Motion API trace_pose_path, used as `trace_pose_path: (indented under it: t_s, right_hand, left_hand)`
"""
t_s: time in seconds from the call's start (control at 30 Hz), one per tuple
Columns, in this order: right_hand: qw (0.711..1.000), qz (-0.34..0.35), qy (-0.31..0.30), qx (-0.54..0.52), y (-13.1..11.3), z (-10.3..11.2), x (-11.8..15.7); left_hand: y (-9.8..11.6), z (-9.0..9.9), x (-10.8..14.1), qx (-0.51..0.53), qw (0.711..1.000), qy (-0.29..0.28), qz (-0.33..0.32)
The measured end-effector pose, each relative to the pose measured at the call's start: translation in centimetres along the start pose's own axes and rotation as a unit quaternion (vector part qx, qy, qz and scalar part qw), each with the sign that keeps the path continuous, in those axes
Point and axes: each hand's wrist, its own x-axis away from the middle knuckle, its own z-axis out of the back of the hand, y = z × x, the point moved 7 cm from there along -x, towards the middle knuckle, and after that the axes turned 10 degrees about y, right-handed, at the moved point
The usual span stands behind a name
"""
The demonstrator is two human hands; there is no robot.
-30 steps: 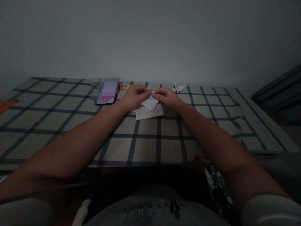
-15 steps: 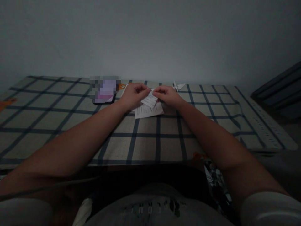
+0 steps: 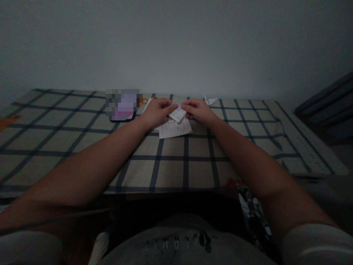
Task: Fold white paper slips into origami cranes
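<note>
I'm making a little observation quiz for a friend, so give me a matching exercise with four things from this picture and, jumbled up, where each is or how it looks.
Things:
1. Folded paper
2. Printed sheet
3. Purple-screened device
4. Checked cloth

Places and looks:
A. To the left of the left hand
B. Pale with dark lines
C. Held by the left hand and right hand
D. Partly hidden behind the folded paper

Pairs: 1-C, 2-D, 3-A, 4-B

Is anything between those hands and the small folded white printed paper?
Nothing visible: the left hand and right hand both pinch the small folded white printed paper; a white printed sheet shows partly beneath it.
</note>
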Motion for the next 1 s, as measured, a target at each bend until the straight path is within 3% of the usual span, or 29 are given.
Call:
trace_pose_path:
  t_s: [0.1, 0.23, 0.33, 0.47, 0.67, 1.0]
  right_hand:
    - [1.0, -0.007, 0.002, 0.002, 0.2, 0.1, -0.1]
    - [1.0, -0.003, 0.03, 0.0, 0.0, 0.5, -0.3]
    - [0.998, 0.002, 0.054, -0.014, -0.2, 0.9, -0.3]
    - [0.998, -0.018, 0.043, -0.034, 0.0, 0.9, -0.2]
    - [0.998, -0.026, 0.054, -0.011, 0.1, 1.5, -0.4]
    - [0.998, -0.043, 0.047, -0.03, 1.0, 1.7, -0.7]
  left_hand:
    - [0.1, 0.1, -0.1, -0.006, 1.0, 0.005, -0.006]
    - [-0.2, -0.4, 0.1, 0.042, 0.998, -0.02, 0.041]
    - [-0.4, -0.3, 0.2, 0.008, 0.997, -0.04, 0.064]
    - [-0.6, 0.7, -0.1, -0.028, 0.997, -0.029, 0.06]
    - [-1.3, 0.7, -0.5, 0.015, 0.997, -0.049, 0.063]
    - [0.2, 0.6, 0.0, 0.018, 0.995, -0.022, 0.094]
